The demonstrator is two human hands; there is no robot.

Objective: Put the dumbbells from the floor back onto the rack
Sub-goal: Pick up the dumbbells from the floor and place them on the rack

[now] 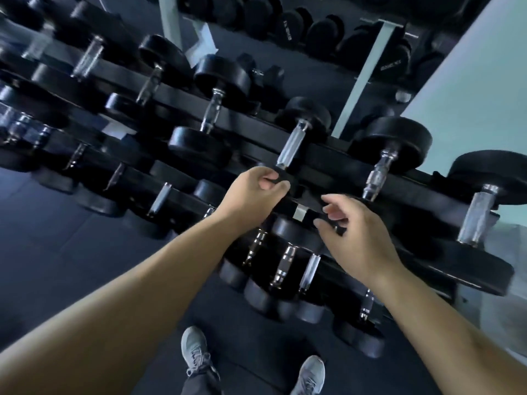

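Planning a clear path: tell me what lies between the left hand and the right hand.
In the head view, between the left hand and the right hand runs the rack's black rail, bearing a small pale plate.

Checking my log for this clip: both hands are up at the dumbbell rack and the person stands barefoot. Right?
Not barefoot: the head view shows grey trainers on the floor. The left hand and right hand are indeed up at the dumbbell rack.
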